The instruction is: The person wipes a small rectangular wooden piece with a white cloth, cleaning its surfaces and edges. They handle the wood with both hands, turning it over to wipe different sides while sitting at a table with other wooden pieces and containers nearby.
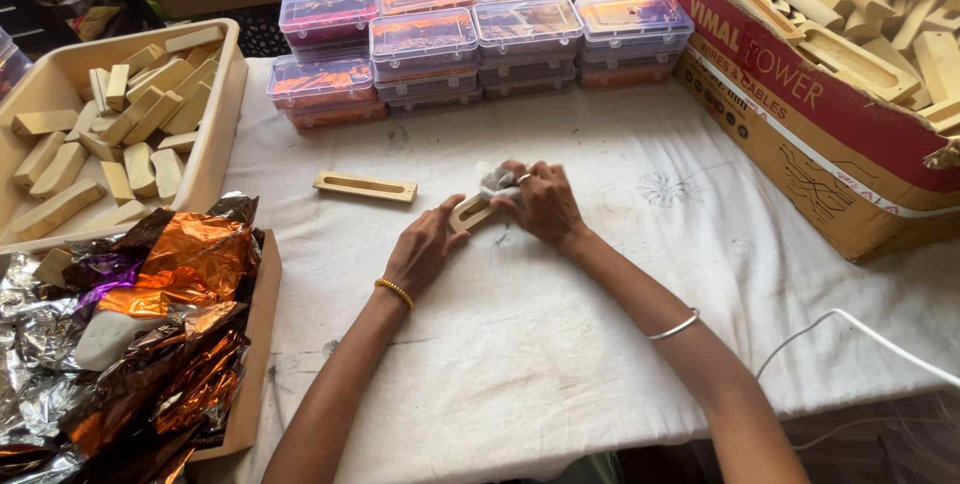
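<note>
- A slotted wooden block (468, 212) was held flat on the cloth-covered worktop (560, 344), near its middle.
- The left hand (425, 249) was laid over the block's near end, fingers closed loosely on it, thumb pointing toward the right hand.
- The right hand (543, 204) was curled tight around a small grey rag (497, 184), which was pressed onto the block's far end.
- A gold bangle (394, 292) was seen on the left wrist, a silver bangle (673, 327) on the right forearm.
- A second slotted block (364, 186) lay apart on the worktop, to the left of the hands and beyond them.
- A beige tray (222, 134) of plain wooden pieces stood at the left edge.
- Crumpled foil (150, 334), orange, silver and purple, was heaped in a shallow box at the near left.
- Clear lidded boxes (480, 34) with coloured contents were stacked in rows along the far side.
- A cardboard carton (800, 134) filled with more slotted blocks stood at the right, well apart from the hands.
- A white cable (860, 329) ran over the worktop's near right corner.
</note>
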